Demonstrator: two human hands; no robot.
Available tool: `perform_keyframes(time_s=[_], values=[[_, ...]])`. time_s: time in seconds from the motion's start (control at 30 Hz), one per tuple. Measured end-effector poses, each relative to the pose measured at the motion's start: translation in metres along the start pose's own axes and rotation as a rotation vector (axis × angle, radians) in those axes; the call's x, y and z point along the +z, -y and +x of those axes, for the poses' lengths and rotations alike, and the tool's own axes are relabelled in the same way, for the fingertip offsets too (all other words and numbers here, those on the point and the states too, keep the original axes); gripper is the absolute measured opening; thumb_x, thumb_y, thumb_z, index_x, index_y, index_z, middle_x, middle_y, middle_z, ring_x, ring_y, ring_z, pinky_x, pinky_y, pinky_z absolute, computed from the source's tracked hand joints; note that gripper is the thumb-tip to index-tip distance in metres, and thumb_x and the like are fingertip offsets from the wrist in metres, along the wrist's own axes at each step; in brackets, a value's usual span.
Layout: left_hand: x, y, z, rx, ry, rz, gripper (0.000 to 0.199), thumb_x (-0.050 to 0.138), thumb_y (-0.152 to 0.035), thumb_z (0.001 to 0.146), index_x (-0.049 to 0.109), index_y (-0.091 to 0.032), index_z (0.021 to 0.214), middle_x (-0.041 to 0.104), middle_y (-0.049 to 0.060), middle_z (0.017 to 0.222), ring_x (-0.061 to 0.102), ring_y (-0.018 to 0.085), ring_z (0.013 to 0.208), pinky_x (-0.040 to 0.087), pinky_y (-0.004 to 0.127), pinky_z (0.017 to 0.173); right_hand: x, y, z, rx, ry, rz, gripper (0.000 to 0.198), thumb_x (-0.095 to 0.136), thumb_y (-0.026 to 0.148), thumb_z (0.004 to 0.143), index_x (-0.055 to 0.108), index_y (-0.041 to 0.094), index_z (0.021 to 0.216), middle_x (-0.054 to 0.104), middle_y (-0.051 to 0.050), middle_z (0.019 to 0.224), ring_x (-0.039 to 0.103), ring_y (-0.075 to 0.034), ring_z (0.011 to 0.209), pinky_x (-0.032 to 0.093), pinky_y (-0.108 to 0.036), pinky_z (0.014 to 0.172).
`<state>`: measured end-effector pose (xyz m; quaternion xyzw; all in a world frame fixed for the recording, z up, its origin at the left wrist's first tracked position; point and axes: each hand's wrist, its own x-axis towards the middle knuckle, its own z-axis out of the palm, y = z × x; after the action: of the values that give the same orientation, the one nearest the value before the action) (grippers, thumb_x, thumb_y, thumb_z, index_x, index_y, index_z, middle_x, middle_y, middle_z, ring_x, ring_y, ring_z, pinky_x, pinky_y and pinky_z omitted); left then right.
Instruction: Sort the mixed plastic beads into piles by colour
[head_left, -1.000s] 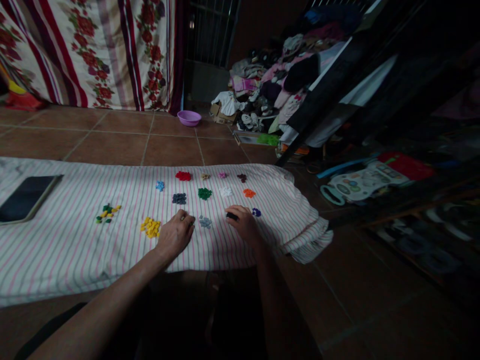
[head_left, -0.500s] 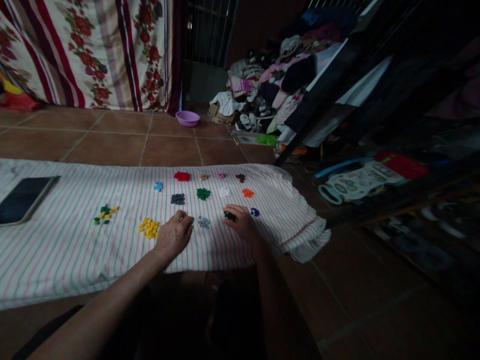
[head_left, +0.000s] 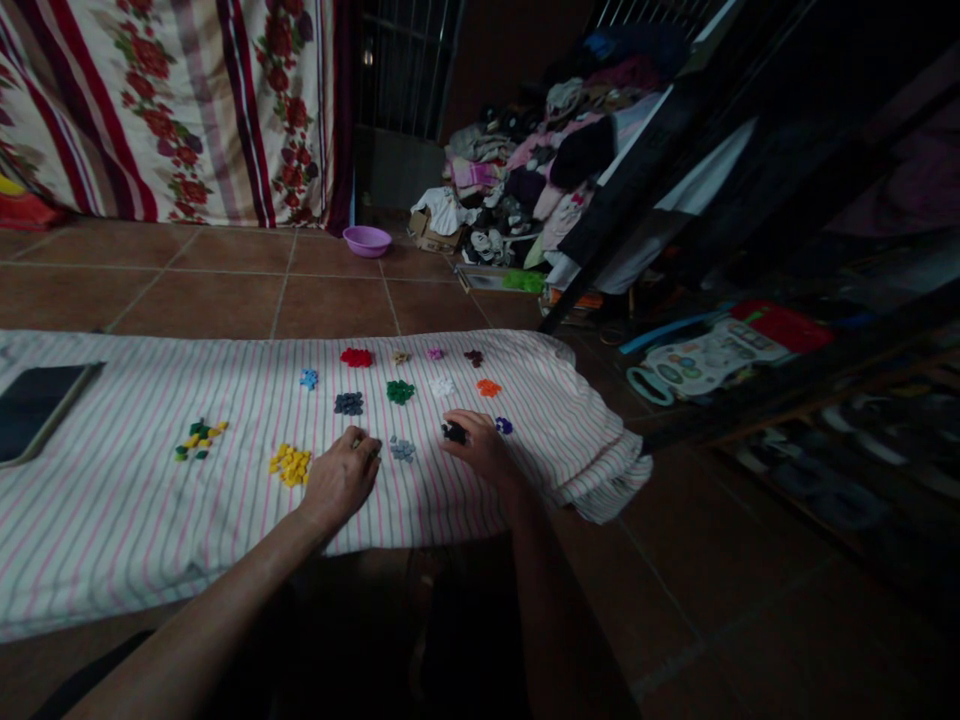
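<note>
Black pieces (head_left: 454,432) lie on the near part of the cloth-covered desk (head_left: 427,510), at the curled fingers of our right hand (head_left: 480,447). The fingers curve round them; whether we grip them or merely pen them in, we cannot tell. Our left hand (head_left: 346,472) rests with its fingers drawn together, something small perhaps between the tips, too dim for us to name. Between our hands are light grey pieces (head_left: 402,449); just left of the left hand, yellow pieces (head_left: 290,464).

We judge the grouping by colour to be well advanced. What remains mixed is a loose cluster (head_left: 204,437) of green and yellow, farther left, near a flat dark-screened device (head_left: 37,410). Just right of our right hand sit deep blue pieces (head_left: 504,426).

Beyond, we see separate heaps of dark grey (head_left: 349,403), green (head_left: 400,391), white (head_left: 442,387) and orange (head_left: 489,387), then light blue (head_left: 308,379), red (head_left: 356,357), tan (head_left: 400,357), pink (head_left: 435,354) and brown (head_left: 474,357). Past the desk, a purple basin (head_left: 367,241) stands on the tiled floor (head_left: 210,300), with a flowered curtain (head_left: 225,120) and heaped clothes (head_left: 540,160) behind.
</note>
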<state>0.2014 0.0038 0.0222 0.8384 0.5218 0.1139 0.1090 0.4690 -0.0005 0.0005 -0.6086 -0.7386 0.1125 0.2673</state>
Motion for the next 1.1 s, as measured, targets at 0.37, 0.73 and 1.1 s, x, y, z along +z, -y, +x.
perform_keyframes(time_s=[0.37, 0.73, 1.1], values=[[-0.004, -0.003, 0.0, -0.014, 0.033, 0.006, 0.029, 0.041, -0.031, 0.093, 0.059, -0.024, 0.114, 0.055, 0.005, 0.115, 0.06, 0.015, 0.091, 0.046, 0.026, 0.067, 0.009, -0.002, -0.001, -0.051, 0.004, -0.015, 0.032, 0.068, 0.016, 0.077, 0.07, 0.024, 0.108, 0.065, -0.008, 0.118, 0.055, -0.025, 0.11, 0.041, -0.046, 0.098], [-0.005, -0.006, -0.001, 0.005, 0.004, 0.055, 0.031, 0.038, -0.032, 0.094, 0.059, -0.027, 0.116, 0.056, 0.005, 0.113, 0.06, 0.017, 0.09, 0.044, 0.026, 0.062, 0.007, -0.003, 0.001, -0.041, -0.032, -0.015, 0.029, 0.071, 0.019, 0.076, 0.067, 0.021, 0.104, 0.066, -0.008, 0.107, 0.058, -0.024, 0.101, 0.043, -0.042, 0.091], [-0.006, -0.007, -0.003, 0.007, 0.003, 0.095, 0.031, 0.037, -0.033, 0.095, 0.06, -0.028, 0.115, 0.055, 0.006, 0.113, 0.06, 0.017, 0.091, 0.045, 0.027, 0.065, 0.009, -0.001, 0.0, -0.027, -0.04, -0.04, 0.023, 0.071, 0.02, 0.077, 0.07, 0.023, 0.099, 0.065, -0.006, 0.103, 0.056, -0.023, 0.098, 0.043, -0.043, 0.091]])
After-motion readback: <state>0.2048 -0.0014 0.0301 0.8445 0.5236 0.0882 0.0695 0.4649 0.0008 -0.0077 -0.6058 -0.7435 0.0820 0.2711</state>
